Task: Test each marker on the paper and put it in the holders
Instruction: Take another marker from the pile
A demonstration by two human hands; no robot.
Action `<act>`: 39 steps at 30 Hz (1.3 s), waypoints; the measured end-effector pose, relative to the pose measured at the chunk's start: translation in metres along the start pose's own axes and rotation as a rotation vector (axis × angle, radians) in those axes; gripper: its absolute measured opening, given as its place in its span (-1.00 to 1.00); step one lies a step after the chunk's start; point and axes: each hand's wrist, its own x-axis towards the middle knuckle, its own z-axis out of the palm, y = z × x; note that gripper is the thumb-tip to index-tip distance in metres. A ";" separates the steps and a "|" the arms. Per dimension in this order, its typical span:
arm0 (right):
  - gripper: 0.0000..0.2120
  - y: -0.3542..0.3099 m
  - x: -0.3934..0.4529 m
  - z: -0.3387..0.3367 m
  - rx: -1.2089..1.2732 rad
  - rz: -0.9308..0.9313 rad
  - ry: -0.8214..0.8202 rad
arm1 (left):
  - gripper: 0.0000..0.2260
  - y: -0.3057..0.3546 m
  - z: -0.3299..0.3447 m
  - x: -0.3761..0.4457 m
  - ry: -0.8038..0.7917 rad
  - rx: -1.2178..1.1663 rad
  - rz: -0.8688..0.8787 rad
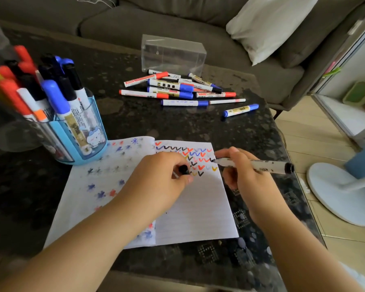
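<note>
1. Midway down an open notebook (198,207) on a dark stone table (177,127), the right hand (243,175) grips a black marker (255,165), its tip touching the page at the right end of rows of red, blue, black and orange ticks (190,157).
2. Just left of it, the left hand (162,178) rests on the paper, fingers curled round the marker's black cap (183,169).
3. The notebook's left page (105,175) bears blurred blue, red and black star marks.
4. At the table's left, touching the notebook's upper left corner, a blue holder (86,142) with a cartoon sticker stands packed with red, blue, black and orange markers (51,91), caps up and fanning outward.
5. Across the table, well apart from the notebook, a loose pile of markers (177,87) lies flat, mostly blue- and red-capped; one blue marker (240,110) lies apart to the pile's right.
6. Behind the pile stands a clear plastic box (173,53).
7. Beyond the table, a grey sofa (135,22) carries a white pillow (268,24); a white fan base (335,194) sits on the wooden floor at right.
</note>
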 end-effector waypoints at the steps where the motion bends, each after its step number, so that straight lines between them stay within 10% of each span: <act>1: -0.71 0.002 0.001 0.000 -0.026 -0.007 0.017 | -0.84 0.000 0.001 0.000 -0.010 0.018 0.013; 31: -0.86 0.022 0.012 0.009 -0.196 -0.088 0.114 | -0.80 -0.002 0.013 -0.004 -0.091 0.200 0.166; 39: -0.88 -0.010 0.000 -0.006 0.334 -0.029 0.016 | -0.93 0.001 -0.003 0.006 0.006 -0.530 -0.190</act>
